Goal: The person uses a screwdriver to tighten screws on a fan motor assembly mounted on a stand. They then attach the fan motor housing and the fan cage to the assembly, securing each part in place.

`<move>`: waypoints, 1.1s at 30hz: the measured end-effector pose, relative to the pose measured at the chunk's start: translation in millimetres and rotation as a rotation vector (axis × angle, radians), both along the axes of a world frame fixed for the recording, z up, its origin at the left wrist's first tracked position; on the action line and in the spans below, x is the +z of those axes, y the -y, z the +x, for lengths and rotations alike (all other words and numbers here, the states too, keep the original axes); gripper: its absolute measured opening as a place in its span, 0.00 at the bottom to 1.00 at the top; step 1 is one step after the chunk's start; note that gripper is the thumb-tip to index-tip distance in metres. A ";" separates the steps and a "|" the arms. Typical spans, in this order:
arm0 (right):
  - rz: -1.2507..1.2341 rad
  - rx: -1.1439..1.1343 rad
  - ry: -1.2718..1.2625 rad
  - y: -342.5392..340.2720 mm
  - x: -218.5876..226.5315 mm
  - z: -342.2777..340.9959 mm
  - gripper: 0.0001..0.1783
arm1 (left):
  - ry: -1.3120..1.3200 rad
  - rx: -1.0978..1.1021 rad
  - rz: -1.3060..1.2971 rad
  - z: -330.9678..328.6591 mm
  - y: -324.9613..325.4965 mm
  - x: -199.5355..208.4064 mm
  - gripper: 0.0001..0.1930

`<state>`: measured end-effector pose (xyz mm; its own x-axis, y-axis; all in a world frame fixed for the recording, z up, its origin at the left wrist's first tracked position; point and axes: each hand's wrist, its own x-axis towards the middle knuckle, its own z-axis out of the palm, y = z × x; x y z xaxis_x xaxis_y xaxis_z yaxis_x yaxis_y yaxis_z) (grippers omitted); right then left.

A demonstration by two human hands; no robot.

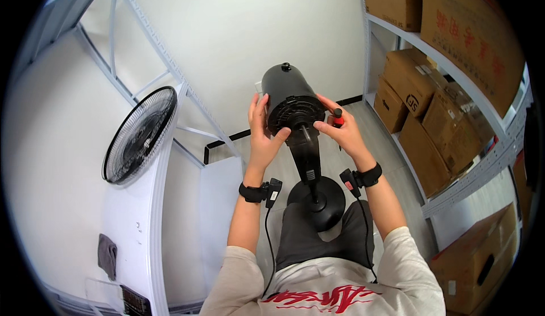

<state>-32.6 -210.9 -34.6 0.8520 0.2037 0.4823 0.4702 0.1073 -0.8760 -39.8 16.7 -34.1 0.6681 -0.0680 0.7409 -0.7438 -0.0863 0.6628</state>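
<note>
A black pedestal fan stands in front of me without its front grille. Its dark cylindrical motor housing [285, 82] tilts away, with a ribbed end facing me above the neck [305, 160]. My left hand [263, 144] is closed around the housing's left side, thumb at the lower rim. On the opposite side my right hand [349, 139] grips it, thumb near the neck joint. A red and black screwdriver [338, 117] is tucked in the right hand, its shaft mostly hidden. Between my legs rests the round base [332, 216].
A fan grille [122, 145] with dark blades leans on the white shelf [139, 202] at left. Small screws [138, 225], a grey cloth [107, 256] and a black device [135, 302] lie nearer. Cardboard boxes [431, 151] fill the right rack. Cables [269, 233] hang from my wrist straps.
</note>
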 end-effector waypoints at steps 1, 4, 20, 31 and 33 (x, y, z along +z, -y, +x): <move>0.042 0.049 -0.028 1.7 0.0 -0.5 0.35 | 0.009 -0.025 0.007 -0.5 1.6 0.5 0.47; 0.113 0.097 -0.011 -3.9 1.3 -0.6 0.36 | -0.053 -0.094 0.008 7.6 -9.9 -6.2 0.52; 0.052 -0.088 0.081 -15.7 -31.4 -1.2 0.40 | -0.115 0.037 0.022 5.2 -10.3 -11.5 0.53; 0.307 0.021 -0.167 -33.6 -52.8 -19.8 0.34 | -0.276 -0.034 0.013 0.4 -13.9 -17.3 0.39; 0.253 -0.021 -0.168 -32.7 -49.8 -24.4 0.33 | -0.314 -0.041 -0.004 0.4 -12.3 -15.6 0.41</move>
